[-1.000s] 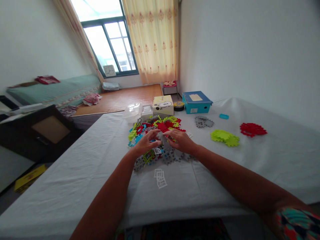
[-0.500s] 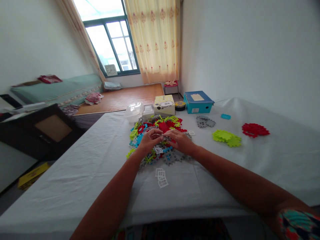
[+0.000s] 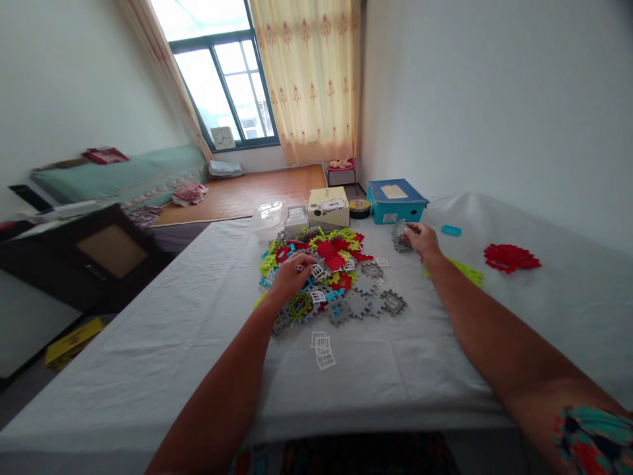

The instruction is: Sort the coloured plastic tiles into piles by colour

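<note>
My left hand (image 3: 291, 278) is over the near-left side of a mixed pile of interlocking plastic pieces (image 3: 330, 254), its fingers pinched on a small white lattice window piece (image 3: 318, 270). My right hand (image 3: 422, 239) reaches to the far right, near the blue box, with its fingertips closed on a grey notched plastic piece (image 3: 399, 236). That piece is at the grey stack, which the hand partly covers. Lime green pieces (image 3: 465, 270) lie partly behind my right forearm. Several white window pieces (image 3: 324, 351) overlap in front of the pile.
Red pieces (image 3: 512, 257) and one blue piece (image 3: 451, 230) lie at the right on the white-covered table (image 3: 198, 323). Along the back stand a clear plastic container (image 3: 268, 221), a cream box (image 3: 328, 207), a round black tin (image 3: 360, 209) and a blue lidded box (image 3: 397, 201).
My right hand has left the pile and moved right to the grey stack with a grey piece. My left hand stays over the pile, where more grey pieces now show.
</note>
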`<state>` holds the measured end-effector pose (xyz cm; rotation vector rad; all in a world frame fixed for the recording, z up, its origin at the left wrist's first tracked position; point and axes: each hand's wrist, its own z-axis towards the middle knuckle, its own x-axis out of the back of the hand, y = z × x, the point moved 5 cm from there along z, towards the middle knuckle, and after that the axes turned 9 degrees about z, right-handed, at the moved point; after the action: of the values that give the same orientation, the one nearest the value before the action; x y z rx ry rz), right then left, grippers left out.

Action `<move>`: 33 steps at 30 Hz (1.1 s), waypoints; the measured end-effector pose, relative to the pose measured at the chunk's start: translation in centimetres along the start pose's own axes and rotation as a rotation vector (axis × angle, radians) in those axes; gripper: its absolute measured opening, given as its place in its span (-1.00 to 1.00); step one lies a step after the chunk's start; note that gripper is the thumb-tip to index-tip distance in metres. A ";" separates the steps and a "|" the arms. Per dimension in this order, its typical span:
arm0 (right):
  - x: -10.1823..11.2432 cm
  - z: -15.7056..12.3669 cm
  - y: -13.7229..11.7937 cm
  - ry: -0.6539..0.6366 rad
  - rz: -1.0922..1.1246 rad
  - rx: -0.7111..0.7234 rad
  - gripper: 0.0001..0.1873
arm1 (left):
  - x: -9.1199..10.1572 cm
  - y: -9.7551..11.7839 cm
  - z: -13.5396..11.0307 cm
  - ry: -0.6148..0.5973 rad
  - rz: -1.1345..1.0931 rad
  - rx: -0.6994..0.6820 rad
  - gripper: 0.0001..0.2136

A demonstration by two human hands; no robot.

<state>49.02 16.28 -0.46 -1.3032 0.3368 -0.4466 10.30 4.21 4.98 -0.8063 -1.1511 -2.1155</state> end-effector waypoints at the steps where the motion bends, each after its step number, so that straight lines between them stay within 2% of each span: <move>1: 0.0 -0.1 0.1 0.011 0.001 -0.001 -0.58 | -0.5 0.4 -0.1 -0.030 0.056 -0.051 -0.85; 4: -0.5 -1.1 -0.5 0.011 -0.065 0.031 -0.47 | -1.7 1.2 -0.3 -0.129 0.218 -0.156 -0.84; 7: -1.5 -2.6 -1.5 -0.085 -0.123 0.085 -0.48 | -2.3 1.3 -0.4 -0.185 0.347 -0.150 -0.81; 13: -4.0 -6.0 -4.3 -0.298 -0.180 0.361 -0.59 | -0.8 1.0 -0.8 -0.186 0.387 -0.152 -0.87; 16: -5.0 -8.3 -6.3 -0.366 -0.194 0.396 -0.63 | 0.8 0.8 -0.5 -0.072 0.282 -0.121 -0.86; 19: -6.3 -11.6 -8.4 -0.490 -0.183 0.395 -0.68 | 1.4 0.5 0.0 0.014 0.053 -0.030 -0.81; 23: -8.5 -16.5 -10.4 -0.760 -0.108 0.446 -0.65 | -0.2 0.2 -0.1 -0.055 -0.296 0.131 -0.69; 26: -9.7 -18.5 -10.4 -0.874 -0.076 0.444 -0.65 | -1.5 0.9 -0.4 -0.133 -0.424 0.145 -0.66; 29: -9.7 -17.4 -9.7 -0.843 -0.018 0.403 -0.67 | -1.7 1.4 -0.6 -0.163 -0.444 0.128 -0.64; 33: -7.2 -11.4 -7.2 -0.598 -0.009 0.270 -0.64 | -0.8 0.9 -0.4 -0.106 -0.408 0.159 -0.62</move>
<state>36.39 8.77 3.73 -1.1122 -0.2244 -0.0889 11.33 3.60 4.67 -0.6577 -1.6327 -2.2829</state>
